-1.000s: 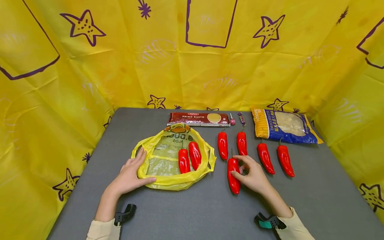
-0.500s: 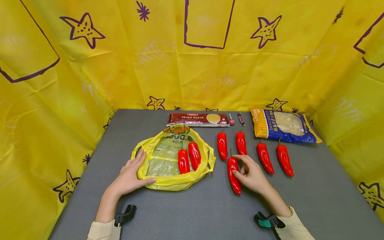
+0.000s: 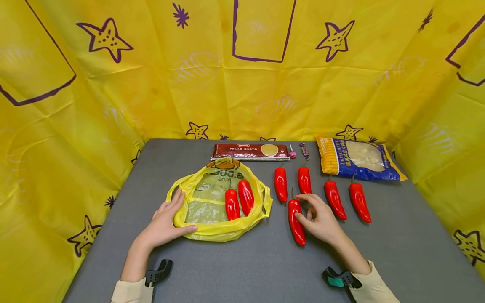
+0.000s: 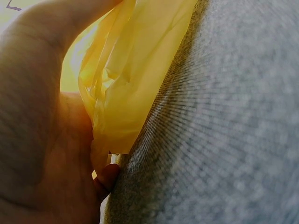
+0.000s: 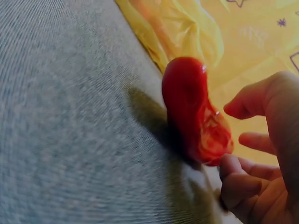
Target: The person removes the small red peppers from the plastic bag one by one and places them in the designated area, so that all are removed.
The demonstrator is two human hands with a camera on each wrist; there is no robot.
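A yellow plastic bag sits with its mouth spread upward, two red chili peppers inside. My left hand rests against the bag's left side, thumb along the front rim and fingers along the outer edge. To the right of the bag, a red chili pepper lies on the grey table. My right hand is just beside it, fingers loosely bent. In the right wrist view a gap shows between the thumb and this pepper, while other fingertips are close to its end.
Several more red peppers lie to the right and behind my right hand. At the back are a brown biscuit pack, a lollipop, a small wrapped candy and a blue-yellow pasta bag. Yellow cloth surrounds the table.
My right thumb and fingers have loosened from the pepper and drawn slightly right, leaving it on the table. My left hand and the bag stay in place.
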